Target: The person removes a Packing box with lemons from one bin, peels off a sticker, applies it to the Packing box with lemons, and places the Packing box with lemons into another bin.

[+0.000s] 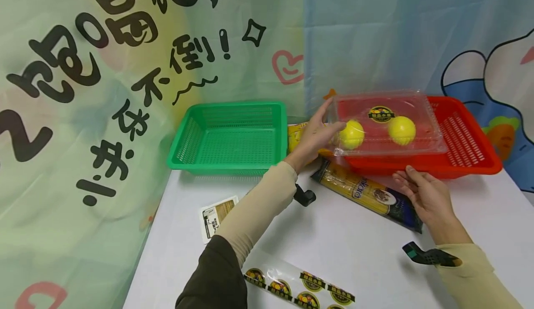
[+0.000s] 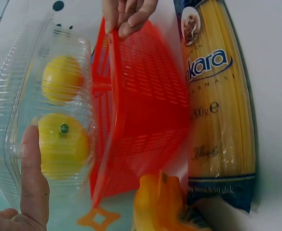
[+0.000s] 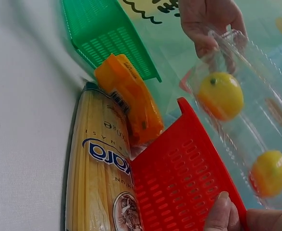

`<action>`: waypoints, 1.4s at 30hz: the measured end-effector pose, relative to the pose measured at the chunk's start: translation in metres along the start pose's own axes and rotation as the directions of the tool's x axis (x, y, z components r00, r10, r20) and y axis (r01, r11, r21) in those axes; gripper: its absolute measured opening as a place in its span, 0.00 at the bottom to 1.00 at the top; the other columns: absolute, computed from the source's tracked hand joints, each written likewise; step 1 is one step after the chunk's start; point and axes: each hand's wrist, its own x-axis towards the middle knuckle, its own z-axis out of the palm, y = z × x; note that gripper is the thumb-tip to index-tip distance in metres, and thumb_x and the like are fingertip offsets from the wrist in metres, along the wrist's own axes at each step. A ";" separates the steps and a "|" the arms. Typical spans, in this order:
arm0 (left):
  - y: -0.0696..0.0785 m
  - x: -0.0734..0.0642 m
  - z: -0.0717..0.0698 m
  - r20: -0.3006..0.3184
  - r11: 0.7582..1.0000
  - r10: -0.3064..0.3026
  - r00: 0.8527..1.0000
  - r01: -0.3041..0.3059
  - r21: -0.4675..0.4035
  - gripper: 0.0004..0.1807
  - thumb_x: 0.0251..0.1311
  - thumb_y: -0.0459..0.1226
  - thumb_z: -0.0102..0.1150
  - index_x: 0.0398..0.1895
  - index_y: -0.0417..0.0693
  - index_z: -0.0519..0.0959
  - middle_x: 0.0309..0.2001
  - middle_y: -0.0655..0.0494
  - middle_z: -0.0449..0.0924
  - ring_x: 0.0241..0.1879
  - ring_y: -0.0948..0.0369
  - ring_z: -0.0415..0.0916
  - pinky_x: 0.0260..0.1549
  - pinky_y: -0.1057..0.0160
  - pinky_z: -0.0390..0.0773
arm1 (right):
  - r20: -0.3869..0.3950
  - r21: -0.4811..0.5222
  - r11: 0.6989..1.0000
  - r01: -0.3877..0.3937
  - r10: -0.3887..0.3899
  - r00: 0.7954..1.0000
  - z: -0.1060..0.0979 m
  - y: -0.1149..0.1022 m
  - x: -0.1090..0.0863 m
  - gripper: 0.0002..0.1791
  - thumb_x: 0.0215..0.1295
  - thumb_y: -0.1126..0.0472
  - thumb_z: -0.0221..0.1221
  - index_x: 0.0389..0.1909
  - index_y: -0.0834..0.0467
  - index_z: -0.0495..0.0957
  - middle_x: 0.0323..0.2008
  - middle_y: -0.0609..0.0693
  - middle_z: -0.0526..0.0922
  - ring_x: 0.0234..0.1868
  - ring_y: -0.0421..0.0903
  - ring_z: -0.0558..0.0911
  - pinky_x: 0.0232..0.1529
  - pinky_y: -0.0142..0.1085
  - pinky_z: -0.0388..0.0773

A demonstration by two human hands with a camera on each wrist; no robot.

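Observation:
My left hand (image 1: pixel 314 135) holds a clear plastic fruit box (image 1: pixel 385 105) by its left end, thumb at the near side. Inside the closed box lie two round yellow fruits (image 2: pixel 62 139), and its lid bears a black and gold sticker (image 1: pixel 381 114). The box is held up over the left part of a red basket (image 1: pixel 475 137), overlapping its rim in the head view. My right hand (image 1: pixel 429 198) pinches the near rim of that basket, thumb on one side and fingers on the other, as the right wrist view shows.
A bag of Ankara spaghetti (image 1: pixel 367 193) lies before the red basket. Between the baskets is an orange-yellow packet (image 3: pixel 131 96); a green basket (image 1: pixel 227 170) stands left. Nearer are a small white-and-brown packet (image 1: pixel 217 216) and a sheet of round stickers (image 1: pixel 298 283). A printed curtain (image 1: pixel 250 3) hangs behind.

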 end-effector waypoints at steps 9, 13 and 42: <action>-0.006 0.014 0.014 0.047 0.998 -0.030 0.998 0.032 -0.048 0.41 0.69 0.38 0.61 0.78 0.79 0.55 0.20 0.54 0.72 0.13 0.57 0.63 0.15 0.63 0.76 | -0.001 -0.026 1.000 0.005 -0.005 1.000 0.000 -0.001 -0.002 0.16 0.63 0.53 0.68 0.49 0.52 0.80 0.39 0.47 0.90 0.40 0.43 0.90 0.42 0.29 0.85; -0.008 0.019 0.021 0.063 0.999 -0.014 0.998 0.017 -0.045 0.41 0.69 0.38 0.61 0.78 0.77 0.54 0.25 0.58 0.74 0.13 0.56 0.64 0.14 0.62 0.78 | -0.002 -0.029 1.000 0.007 -0.007 1.000 0.000 -0.001 -0.001 0.16 0.64 0.53 0.68 0.50 0.53 0.80 0.39 0.47 0.90 0.40 0.43 0.90 0.43 0.29 0.85; -0.026 0.049 0.084 -0.089 0.990 -0.091 0.992 0.100 0.102 0.41 0.69 0.38 0.60 0.79 0.76 0.54 0.71 0.55 0.68 0.21 0.57 0.73 0.22 0.61 0.84 | -0.035 -0.026 0.999 0.033 -0.034 0.999 0.000 0.001 -0.001 0.20 0.62 0.53 0.69 0.52 0.54 0.79 0.40 0.46 0.90 0.41 0.42 0.90 0.43 0.29 0.85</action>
